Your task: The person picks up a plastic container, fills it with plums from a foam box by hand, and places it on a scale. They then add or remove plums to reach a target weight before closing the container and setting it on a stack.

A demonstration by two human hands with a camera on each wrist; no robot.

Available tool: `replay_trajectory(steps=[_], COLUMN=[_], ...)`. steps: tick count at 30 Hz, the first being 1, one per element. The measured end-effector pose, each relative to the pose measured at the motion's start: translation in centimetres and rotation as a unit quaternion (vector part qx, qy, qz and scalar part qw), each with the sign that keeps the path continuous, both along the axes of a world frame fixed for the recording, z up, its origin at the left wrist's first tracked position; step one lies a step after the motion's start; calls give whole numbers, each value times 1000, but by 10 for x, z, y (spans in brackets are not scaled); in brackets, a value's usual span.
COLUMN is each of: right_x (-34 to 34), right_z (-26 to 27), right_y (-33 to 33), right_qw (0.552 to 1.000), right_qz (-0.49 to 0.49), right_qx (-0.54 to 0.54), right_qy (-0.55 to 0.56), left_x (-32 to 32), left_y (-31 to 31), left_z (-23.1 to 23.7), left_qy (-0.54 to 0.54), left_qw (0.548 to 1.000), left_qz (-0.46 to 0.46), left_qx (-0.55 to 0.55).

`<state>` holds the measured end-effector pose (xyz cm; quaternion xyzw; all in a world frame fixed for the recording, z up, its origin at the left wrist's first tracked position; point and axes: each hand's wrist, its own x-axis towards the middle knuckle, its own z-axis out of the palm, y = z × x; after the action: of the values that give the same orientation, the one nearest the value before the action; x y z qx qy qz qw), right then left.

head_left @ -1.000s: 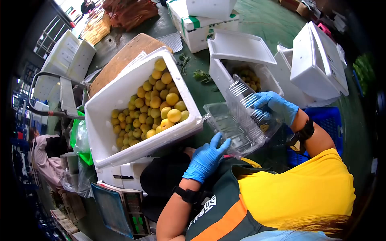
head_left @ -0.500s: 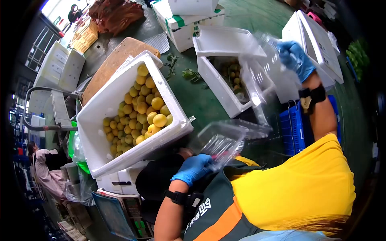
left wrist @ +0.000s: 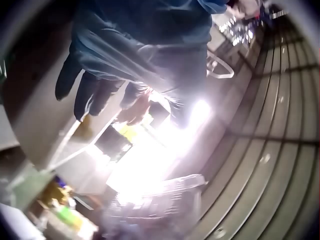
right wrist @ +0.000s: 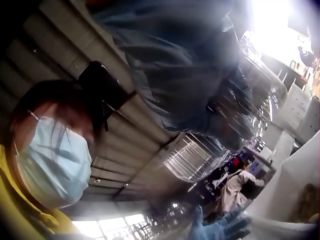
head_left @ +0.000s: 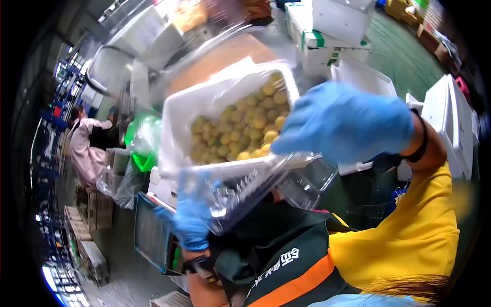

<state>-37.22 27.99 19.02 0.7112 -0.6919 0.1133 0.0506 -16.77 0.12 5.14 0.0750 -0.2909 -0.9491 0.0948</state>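
Observation:
My right hand (head_left: 348,123), in a blue glove and blurred, grips the edge of a clear plastic fruit box (head_left: 245,192) in front of my chest. In the right wrist view the ridged clear plastic (right wrist: 195,157) shows below that gloved hand. At the box's left end, my left hand (head_left: 192,217) has its fingers spread; the left wrist view shows these fingers (left wrist: 85,95) straight. A second clear plastic box (head_left: 302,190) lies near my lap. Just beyond, a white foam box (head_left: 174,130) holds many round yellow-green fruits (head_left: 235,128), partly covered by my right hand.
Another foam box (head_left: 365,77) stands behind my right arm, with more foam boxes (head_left: 445,128) at the right. To the left are a green bag (head_left: 143,138) and a blue-edged panel (head_left: 153,233). A person in pink (head_left: 84,148) is farther left.
My right hand swung out right with the clear box, then came back left in front of the fruit. My left hand let go of the other box and moved left. The head view turned.

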Motion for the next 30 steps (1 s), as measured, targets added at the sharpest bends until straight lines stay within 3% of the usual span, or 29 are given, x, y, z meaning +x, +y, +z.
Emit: replay_trajectory(steps=[2,3,4,5,6,7,9,10,11,13,15,18,20,22,23,25,26,29,30], right_x=[19,18,27,23,12,-3,-59,-79,-91,-85,-99,-96,-111,-116,-114,-106,-91,-51,-32], right_z=[-18,-55,-49,-51,-56,-63,-77,-94,-115,-149,-196,-181,-190,-182,-171,-153,-150,-134,-119], right_y=[-54,-77,-96,-112,-128,-143,-172,-177,-177,-173,-171,-176,-166,-160,-158,-153,-156,-171,-179], right_qw=[983,979,961,972,968,950,958,983,974,923,891,885,907,894,831,636,581,525,613], right_qz=[44,108,198,212,221,227,99,36,-28,-119,-101,-87,-74,-102,-126,-164,-91,-8,7], right_qx=[160,146,121,8,-106,-215,-192,-16,158,364,429,455,400,316,302,249,194,195,247], right_qy=[85,87,147,103,57,7,-188,-179,-163,-33,106,57,-110,-301,-450,-712,-785,-829,-750], left_x=[24,34,43,51,57,68,95,101,108,120,130,147,155,163,163,164,162,148,145], left_y=[-29,-34,-34,-33,-30,-33,-34,-29,-25,-21,-19,-15,-14,-17,-17,-17,-17,-10,-7], left_z=[4,6,3,0,0,-8,-29,-29,-28,-39,-50,-67,-71,-79,-82,-84,-85,-84,-88], left_qy=[51,55,-11,-78,-65,-83,-120,-140,-181,-182,-196,-185,-168,-150,-144,-137,-152,-175,-192], left_qw=[998,998,993,973,981,970,943,938,928,935,945,950,956,963,966,970,970,972,969], left_qz=[-5,-11,46,101,155,194,265,276,269,244,227,215,218,209,203,190,174,144,144], left_qx=[-23,-26,-112,-194,-96,-119,-159,-155,-181,-181,-132,-132,-104,-80,-75,-68,-69,-55,-54])
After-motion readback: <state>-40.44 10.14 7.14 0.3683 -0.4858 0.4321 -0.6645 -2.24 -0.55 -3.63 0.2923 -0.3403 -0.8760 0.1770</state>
